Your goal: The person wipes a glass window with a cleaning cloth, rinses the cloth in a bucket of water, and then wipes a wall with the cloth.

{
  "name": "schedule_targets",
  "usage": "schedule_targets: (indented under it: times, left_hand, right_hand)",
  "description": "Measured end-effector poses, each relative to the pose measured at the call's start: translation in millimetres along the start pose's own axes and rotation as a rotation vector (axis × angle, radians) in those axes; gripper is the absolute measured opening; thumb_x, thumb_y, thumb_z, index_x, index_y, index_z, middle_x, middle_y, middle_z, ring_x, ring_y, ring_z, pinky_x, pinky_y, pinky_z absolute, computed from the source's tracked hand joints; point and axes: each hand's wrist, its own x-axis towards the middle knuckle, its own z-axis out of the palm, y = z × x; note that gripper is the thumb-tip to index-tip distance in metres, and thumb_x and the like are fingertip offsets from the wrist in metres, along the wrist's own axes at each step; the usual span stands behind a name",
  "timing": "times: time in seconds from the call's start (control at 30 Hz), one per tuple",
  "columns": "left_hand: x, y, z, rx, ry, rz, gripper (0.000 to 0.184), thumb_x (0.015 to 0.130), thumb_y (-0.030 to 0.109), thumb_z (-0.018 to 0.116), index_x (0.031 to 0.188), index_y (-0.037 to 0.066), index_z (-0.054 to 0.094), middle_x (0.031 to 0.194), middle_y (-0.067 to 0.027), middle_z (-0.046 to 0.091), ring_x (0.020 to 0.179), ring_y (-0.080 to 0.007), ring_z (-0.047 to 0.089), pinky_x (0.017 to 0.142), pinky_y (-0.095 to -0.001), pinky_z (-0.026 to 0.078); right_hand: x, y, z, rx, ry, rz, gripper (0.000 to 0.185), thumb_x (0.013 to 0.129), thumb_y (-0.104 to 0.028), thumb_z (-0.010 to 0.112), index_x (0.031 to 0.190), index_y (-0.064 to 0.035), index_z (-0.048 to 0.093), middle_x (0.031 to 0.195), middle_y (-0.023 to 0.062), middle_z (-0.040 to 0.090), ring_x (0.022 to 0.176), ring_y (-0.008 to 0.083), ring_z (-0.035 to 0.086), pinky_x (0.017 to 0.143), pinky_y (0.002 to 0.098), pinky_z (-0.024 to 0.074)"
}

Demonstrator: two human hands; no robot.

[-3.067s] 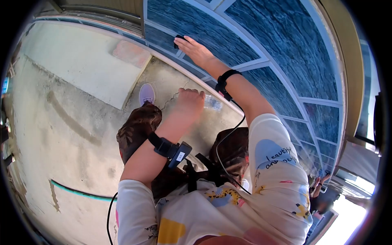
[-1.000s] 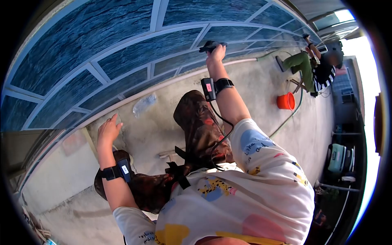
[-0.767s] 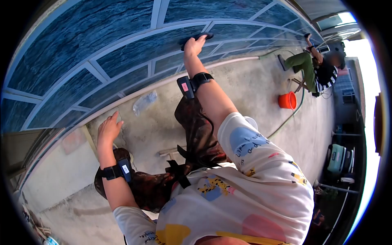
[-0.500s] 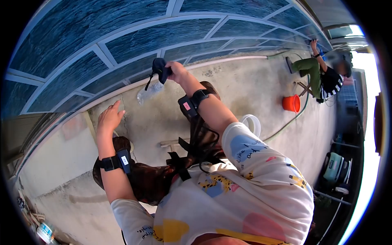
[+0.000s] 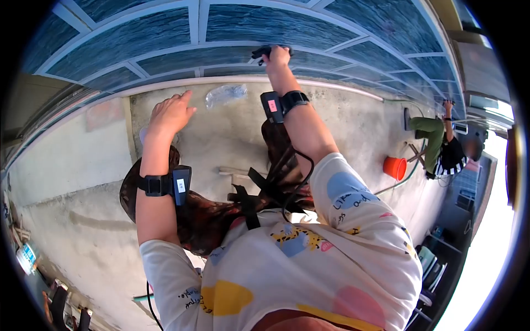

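Right hand by the blue wall.
It grips black cloth, I think; left hand has thumb apart.

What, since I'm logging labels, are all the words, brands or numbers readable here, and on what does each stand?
"Like": right sleeve; the script around it is too distorted to read surely.
Left sleeve: script, too creased and blurred.
White label on the left wrist unit: too small.
Pink label on the right wrist unit: too small.
Blue-and-white container at the left edge: lettering too blurred.
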Motion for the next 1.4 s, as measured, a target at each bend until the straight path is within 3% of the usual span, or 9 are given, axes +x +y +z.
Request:
schedule_targets:
  times: [0.17, 0.27, 0.4, 0.5, 0.7, 0.83, 0.97, 1.2, 1.4]
  left_hand:
    - [6, -11, 5, 0.0, -0.027, -0.01, 0.046, 0.085, 0.029, 0.052, 0.127, 0.012, 0.043, 0.115, -0.0153, 0.055, 0.104, -0.0328, 0.054, 0.088, -0.0423, 0.043]
    - [3, -11, 8, 0.003, -0.049, -0.03, 0.047, 0.085, 0.029, 0.051, 0.128, 0.012, 0.042, 0.116, -0.0148, 0.055, 0.105, -0.0326, 0.053, 0.088, -0.0426, 0.043]
    - [3, -4, 6, 0.048, -0.077, -0.039, 0.048, 0.085, 0.029, 0.052, 0.128, 0.011, 0.041, 0.116, -0.0142, 0.055, 0.105, -0.032, 0.053, 0.088, -0.0426, 0.043]
    - [4, -2, 10, 0.045, -0.07, -0.013, 0.047, 0.085, 0.029, 0.052, 0.127, 0.011, 0.042, 0.115, -0.0136, 0.056, 0.104, -0.0318, 0.054, 0.087, -0.0425, 0.043]
    - [10, 5, 8, 0.038, -0.094, -0.012, 0.046, 0.085, 0.029, 0.052, 0.126, 0.012, 0.043, 0.113, -0.013, 0.056, 0.104, -0.0314, 0.054, 0.087, -0.0416, 0.043]
    - [10, 5, 9, 0.05, -0.111, -0.009, 0.046, 0.085, 0.028, 0.053, 0.127, 0.012, 0.043, 0.113, -0.0133, 0.056, 0.103, -0.0313, 0.054, 0.087, -0.0413, 0.043]
    - [9, 2, 13, 0.065, -0.078, -0.023, 0.046, 0.085, 0.027, 0.053, 0.127, 0.012, 0.043, 0.113, -0.0136, 0.056, 0.103, -0.0311, 0.054, 0.087, -0.041, 0.043]
    - [9, 0, 13, 0.045, -0.097, 0.017, 0.045, 0.085, 0.027, 0.053, 0.127, 0.011, 0.043, 0.111, -0.0144, 0.057, 0.102, -0.0313, 0.055, 0.086, -0.0408, 0.044]
    - [15, 0, 18, 0.055, -0.098, 0.005, 0.046, 0.085, 0.028, 0.053, 0.127, 0.01, 0.043, 0.114, -0.015, 0.056, 0.104, -0.0319, 0.053, 0.087, -0.0417, 0.043]
  right_hand:
    - [-67, 24, 53, 0.013, -0.611, 0.291, 0.006, 0.077, -0.005, 0.048, 0.082, -0.0074, 0.051, 0.088, 0.0093, 0.055, 0.077, 0.0185, 0.054, 0.061, 0.0367, 0.0486]
    - [-36, -6, 17, 0.448, -0.27, 0.426, 0.01, 0.077, -0.008, 0.047, 0.086, -0.0053, 0.051, 0.088, 0.0125, 0.056, 0.079, 0.0217, 0.055, 0.069, 0.0385, 0.0484]
    - [50, -21, -92, 0.447, 0.067, 0.198, 0.016, 0.082, -0.01, 0.042, 0.096, -0.0068, 0.05, 0.09, 0.0106, 0.055, 0.079, 0.0275, 0.054, 0.068, 0.0453, 0.0437]
    - [76, -60, -136, 0.416, 0.033, -0.044, 0.017, 0.082, -0.009, 0.043, 0.097, -0.0093, 0.051, 0.089, 0.0068, 0.055, 0.083, 0.0222, 0.054, 0.069, 0.04, 0.045]
    - [66, -37, -108, -0.043, 0.205, -0.097, 0.022, 0.083, -0.005, 0.043, 0.101, -0.0151, 0.049, 0.098, 0.003, 0.052, 0.088, 0.019, 0.052, 0.065, 0.0367, 0.0464]
    - [57, -34, -120, -0.031, -0.016, 0.018, 0.039, 0.083, -0.001, 0.042, 0.119, -0.0153, 0.047, 0.099, 0.0032, 0.054, 0.083, 0.0169, 0.056, 0.062, 0.0343, 0.0467]
    - [45, -47, -103, 0.314, 0.284, -0.122, 0.044, 0.085, -0.001, 0.04, 0.126, -0.016, 0.046, 0.097, 0.0023, 0.055, 0.079, 0.0155, 0.054, 0.061, 0.0317, 0.0438]
    - [75, -38, -106, 0.126, 0.285, -0.014, 0.04, 0.088, -0.009, 0.045, 0.127, -0.0166, 0.048, 0.098, 0.0049, 0.056, 0.073, 0.0168, 0.055, 0.056, 0.0309, 0.0442]
    - [69, -34, -131, 0.162, 0.115, -0.063, 0.049, 0.082, -0.007, 0.048, 0.13, -0.0178, 0.044, 0.106, 0.0052, 0.055, 0.086, 0.0194, 0.055, 0.064, 0.0364, 0.0469]
